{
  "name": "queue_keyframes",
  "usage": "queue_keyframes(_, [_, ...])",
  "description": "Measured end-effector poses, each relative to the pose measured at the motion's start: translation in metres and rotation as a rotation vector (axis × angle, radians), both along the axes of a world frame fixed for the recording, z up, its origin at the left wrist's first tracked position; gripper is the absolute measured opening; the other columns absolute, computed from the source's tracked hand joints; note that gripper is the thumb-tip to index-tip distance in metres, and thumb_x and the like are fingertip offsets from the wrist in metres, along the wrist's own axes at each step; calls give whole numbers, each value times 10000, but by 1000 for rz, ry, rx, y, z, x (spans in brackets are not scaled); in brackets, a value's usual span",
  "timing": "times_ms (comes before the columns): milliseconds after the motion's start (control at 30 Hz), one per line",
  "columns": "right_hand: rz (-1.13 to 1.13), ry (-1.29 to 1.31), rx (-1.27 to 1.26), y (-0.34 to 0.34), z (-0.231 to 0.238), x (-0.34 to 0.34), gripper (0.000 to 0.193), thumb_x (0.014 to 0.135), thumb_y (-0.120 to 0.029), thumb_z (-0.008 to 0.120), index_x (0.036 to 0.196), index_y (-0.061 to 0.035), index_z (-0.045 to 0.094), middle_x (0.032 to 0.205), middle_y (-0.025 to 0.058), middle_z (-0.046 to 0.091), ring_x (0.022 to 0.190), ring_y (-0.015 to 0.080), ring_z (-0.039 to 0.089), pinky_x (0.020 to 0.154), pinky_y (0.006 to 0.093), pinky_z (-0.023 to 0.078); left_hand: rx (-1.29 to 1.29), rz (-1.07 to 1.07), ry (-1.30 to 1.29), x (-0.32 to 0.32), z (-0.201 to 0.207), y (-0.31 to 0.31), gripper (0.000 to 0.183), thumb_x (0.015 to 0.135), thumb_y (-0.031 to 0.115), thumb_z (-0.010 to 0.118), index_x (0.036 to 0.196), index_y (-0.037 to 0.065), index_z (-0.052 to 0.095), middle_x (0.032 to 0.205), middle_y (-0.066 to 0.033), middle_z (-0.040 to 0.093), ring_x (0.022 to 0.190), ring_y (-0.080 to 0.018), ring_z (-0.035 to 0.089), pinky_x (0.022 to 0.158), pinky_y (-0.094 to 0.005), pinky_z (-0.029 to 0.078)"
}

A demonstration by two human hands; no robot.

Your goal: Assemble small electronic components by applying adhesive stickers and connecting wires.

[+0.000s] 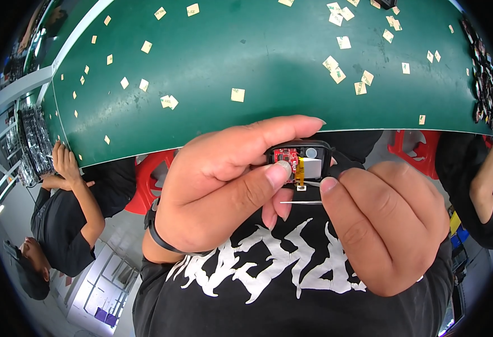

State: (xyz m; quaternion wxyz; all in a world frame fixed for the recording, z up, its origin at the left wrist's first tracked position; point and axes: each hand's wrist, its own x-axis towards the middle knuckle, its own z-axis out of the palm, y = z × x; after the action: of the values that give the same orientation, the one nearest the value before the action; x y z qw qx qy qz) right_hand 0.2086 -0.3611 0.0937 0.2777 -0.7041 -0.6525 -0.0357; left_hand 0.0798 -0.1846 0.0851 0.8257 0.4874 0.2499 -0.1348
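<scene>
My left hand [215, 182] is closed round a small open black device casing [328, 153], its thumb pressed on the near left corner. Inside the casing lie a red circuit board [285, 154], a silver rectangular block [312, 168] and a round grey disc [311, 152]. An amber flex strip [300, 169] runs down between board and block, a small white-framed part [301, 188] at its lower end. From the right, my right hand [390, 227] pinches metal tweezers [301, 202]. Their two tips are apart, one beside the strip's end; whether it touches is unclear.
Beyond my hands stretches a green table [269, 67] with many small cream paper labels scattered over it. Dark small parts are heaped at the far right [485, 84]. A person [83, 196] sits at left, another person [477, 185] at right. Red stools [145, 182] stand by the table.
</scene>
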Motion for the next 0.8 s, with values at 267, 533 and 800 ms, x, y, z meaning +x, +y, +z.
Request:
queue_keyframes(267, [42,31,11,1,0,2,407,517,-89,703,883,91,710,752,144,632,569,235,558,435,295,394,72,-53,-36,1,-1,1,433,1034,21,448,1450,-95,477,1192,-274,705,701,-59,636,590,-184,535])
queue_keyframes(533, [45,77,-56,2,6,0,392,522,-94,702,866,93,701,738,143,619,556,236,551,426,293,394,193,-108,-63,-2,-2,2,423,1008,-33,461,1424,-84,520,1135,-216,737,684,-40,614,574,-170,513])
queue_keyframes(800, [-93,-55,-84,-11,4,-4,370,590,-40,715,933,96,700,797,166,654,612,268,587,495,319,456,356,-21,-41,2,-6,3,381,1040,50,518,1391,-97,539,1089,-215,740,636,-35,576,520,-165,453])
